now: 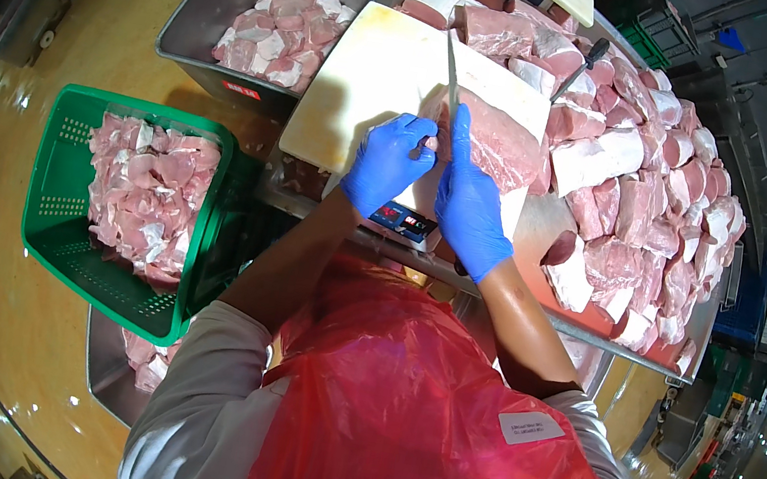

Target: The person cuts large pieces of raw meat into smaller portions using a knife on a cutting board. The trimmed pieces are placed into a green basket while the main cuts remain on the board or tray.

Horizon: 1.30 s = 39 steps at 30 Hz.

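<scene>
My right hand [471, 203], in a blue glove, is closed round a knife [452, 70], index finger stretched along it. The blade points away from me and stands at the left end of a pork loin piece [497, 145]. That loin lies on a white cutting board [363, 66]. My left hand [388, 166], also blue-gloved, has its fingers curled at the loin's cut end, with a bit of pink meat showing at the fingertips. The knife's handle is hidden in my right hand.
Many pork pieces [649, 211] are heaped on the metal table at the right, with a dark-handled tool [595, 54] among them. A metal tub [199, 20] and a green crate [54, 228] hold cut meat at the left. A scale display [403, 224] sits below the board.
</scene>
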Each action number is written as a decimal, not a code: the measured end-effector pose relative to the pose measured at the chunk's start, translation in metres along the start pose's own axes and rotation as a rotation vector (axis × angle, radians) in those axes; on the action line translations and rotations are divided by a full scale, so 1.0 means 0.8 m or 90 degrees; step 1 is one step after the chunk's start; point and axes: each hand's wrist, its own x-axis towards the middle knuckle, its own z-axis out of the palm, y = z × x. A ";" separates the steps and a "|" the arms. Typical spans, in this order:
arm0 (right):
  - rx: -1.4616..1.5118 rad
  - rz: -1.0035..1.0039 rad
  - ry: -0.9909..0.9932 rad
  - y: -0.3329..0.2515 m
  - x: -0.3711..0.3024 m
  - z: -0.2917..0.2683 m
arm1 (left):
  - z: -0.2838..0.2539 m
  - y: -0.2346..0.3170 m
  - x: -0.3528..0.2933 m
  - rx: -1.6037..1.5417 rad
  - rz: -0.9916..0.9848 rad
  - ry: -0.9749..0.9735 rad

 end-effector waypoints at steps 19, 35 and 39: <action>-0.114 0.041 -0.093 -0.009 -0.127 -0.045 | -0.032 -0.007 0.007 -0.061 0.016 -0.168; -0.235 0.109 -0.339 0.004 -0.144 -0.032 | -0.041 0.004 -0.028 -0.232 -0.185 0.006; -0.220 0.062 -0.304 0.021 -0.196 -0.063 | -0.068 -0.028 -0.028 -0.407 -0.330 -0.048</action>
